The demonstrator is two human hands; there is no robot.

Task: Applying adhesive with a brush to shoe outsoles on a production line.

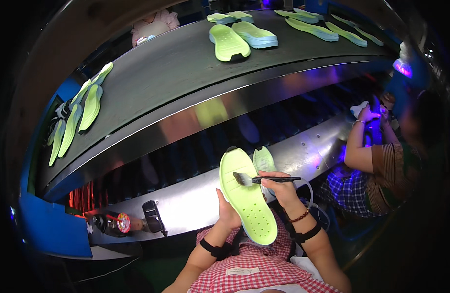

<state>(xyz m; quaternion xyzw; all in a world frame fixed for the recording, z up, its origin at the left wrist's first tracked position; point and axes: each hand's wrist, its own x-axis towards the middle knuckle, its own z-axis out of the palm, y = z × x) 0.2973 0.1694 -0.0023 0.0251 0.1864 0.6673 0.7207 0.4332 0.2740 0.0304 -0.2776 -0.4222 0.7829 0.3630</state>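
My left hand [228,210] grips a yellow-green shoe sole [252,210] by its left edge, holding it in front of me with its holed end toward my body. A flat brush [278,179] with a black handle is in my right hand [282,191], its fingers closed round it. Its dark bristles touch the sole's upper half, and a clear tube [311,193] runs from the handle's end. Behind that sole, a second pale green sole [264,159] shows in part; whether it rests on the metal ledge cannot be told.
Beyond the steel ledge [181,212] runs a dark conveyor belt [161,83] with several soles [230,43] on it. A black holder [153,216] and a jar with a red-patterned lid [123,222] stand at left. A co-worker [381,156] sits at right; another person [154,27] is across the belt.
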